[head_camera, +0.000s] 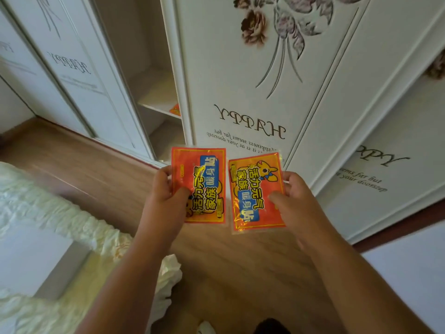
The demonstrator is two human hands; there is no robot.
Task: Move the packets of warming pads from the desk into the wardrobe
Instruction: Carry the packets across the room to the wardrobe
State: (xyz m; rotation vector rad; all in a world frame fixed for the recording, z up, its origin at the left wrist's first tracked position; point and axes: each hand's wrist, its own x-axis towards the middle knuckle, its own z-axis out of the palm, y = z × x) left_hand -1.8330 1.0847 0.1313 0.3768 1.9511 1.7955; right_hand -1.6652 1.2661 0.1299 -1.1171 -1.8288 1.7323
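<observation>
Two orange warming pad packets with blue and yellow print are held up side by side in front of the wardrobe. My left hand (166,186) grips the left packet (204,179) by its left edge, thumb on its face. My right hand (291,196) grips the right packet (255,186) by its right edge. Beyond them the white wardrobe (240,75) stands with its sliding door partly open. On a shelf (156,102) inside the gap, the corner of another orange packet (175,109) shows; the rest is hidden behind the door.
The wardrobe doors carry flower prints and the word HAPPY. A wooden floor (228,273) runs below my arms. A bed with pale rumpled bedding (48,213) lies at the left. A white surface (409,273) sits at the lower right.
</observation>
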